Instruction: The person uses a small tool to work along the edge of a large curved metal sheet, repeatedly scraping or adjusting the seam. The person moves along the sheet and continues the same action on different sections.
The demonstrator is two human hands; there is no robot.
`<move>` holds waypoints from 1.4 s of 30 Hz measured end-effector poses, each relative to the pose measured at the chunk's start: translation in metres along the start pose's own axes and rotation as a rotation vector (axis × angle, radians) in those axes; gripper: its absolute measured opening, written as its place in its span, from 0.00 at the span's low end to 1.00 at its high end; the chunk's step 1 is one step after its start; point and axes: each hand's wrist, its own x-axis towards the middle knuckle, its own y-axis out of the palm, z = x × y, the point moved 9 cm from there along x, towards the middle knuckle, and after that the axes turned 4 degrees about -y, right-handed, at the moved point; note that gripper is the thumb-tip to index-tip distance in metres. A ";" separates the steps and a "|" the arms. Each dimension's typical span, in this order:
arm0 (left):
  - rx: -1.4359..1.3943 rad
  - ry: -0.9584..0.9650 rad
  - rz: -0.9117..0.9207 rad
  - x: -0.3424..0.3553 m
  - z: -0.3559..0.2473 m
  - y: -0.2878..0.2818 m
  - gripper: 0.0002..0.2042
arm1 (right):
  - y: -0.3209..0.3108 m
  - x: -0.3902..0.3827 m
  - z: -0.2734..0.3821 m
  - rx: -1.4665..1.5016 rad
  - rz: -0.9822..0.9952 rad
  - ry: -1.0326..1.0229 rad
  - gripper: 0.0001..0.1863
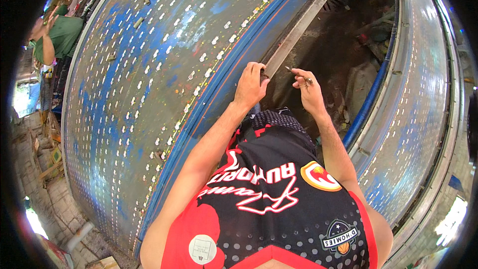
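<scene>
My left hand [250,87] is closed at the edge of the long blue-grey table, beside the pale metal rail [304,14]. Its thumb and fingers curl round a small dark object [264,74], too hidden to name. My right hand [312,97] is raised over the dark gap just right of the rail. Between its fingers is a thin, pen-like tool [290,69], its tip pointing up and left toward the rail. The two hands are apart, level with each other in front of my body.
The long table [149,69] on my left bears rows of small white marks and worn blue paint. A similar table [413,94] curves along my right, with a blue pipe [371,104] on its near side. At far left is a person in a green shirt [64,35].
</scene>
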 end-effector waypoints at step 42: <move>0.240 -0.162 -0.140 -0.003 -0.012 0.008 0.26 | 0.066 0.039 -0.124 1.115 0.319 0.850 0.12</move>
